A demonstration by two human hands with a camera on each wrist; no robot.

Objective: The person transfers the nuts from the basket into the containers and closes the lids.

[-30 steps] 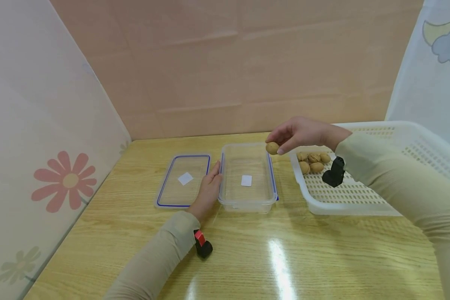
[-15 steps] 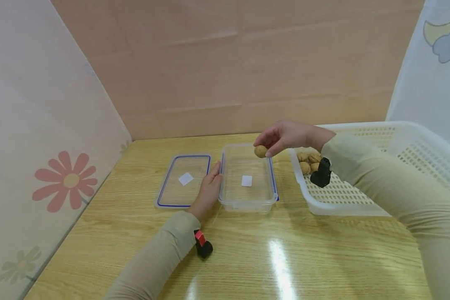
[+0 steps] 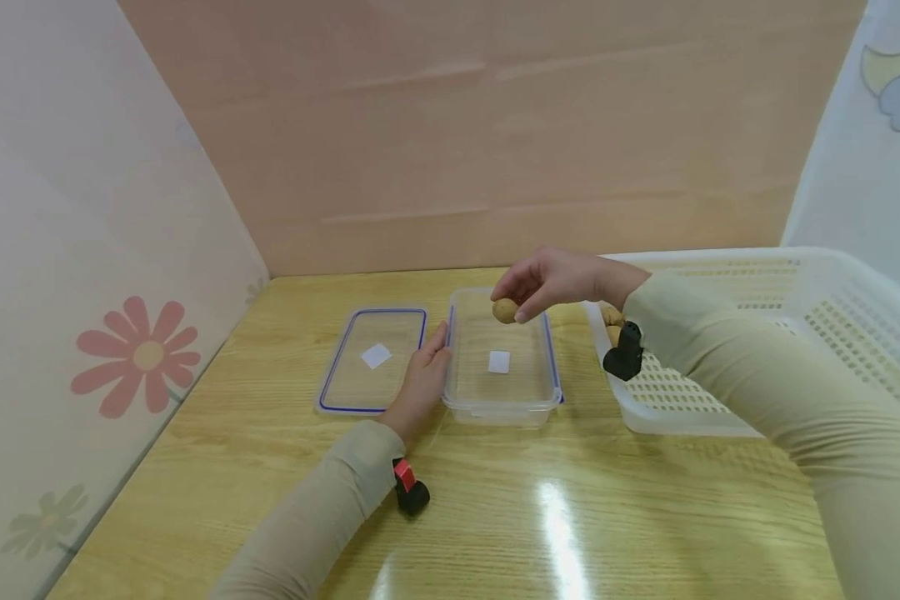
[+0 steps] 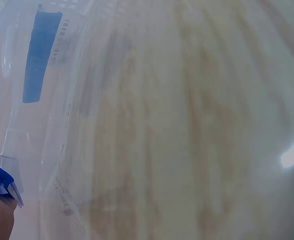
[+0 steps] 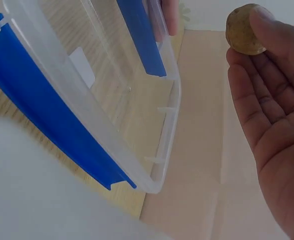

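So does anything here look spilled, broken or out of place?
Nothing stands out. The lid lies flat beside the clear box, the remaining walnuts sit in the basket, and the right hand pinches one walnut.

We count one clear box [image 3: 504, 392] at the table's middle, one lid [image 3: 371, 360] lying to its left, and one white basket [image 3: 757, 333] on the right. We see three walnuts: one [image 3: 505, 310] held above the box's far end and two [image 3: 612, 325] showing in the basket's far left corner, where the right sleeve may hide more. Two hands are in view, left [image 3: 422, 385] and right [image 3: 562, 279].
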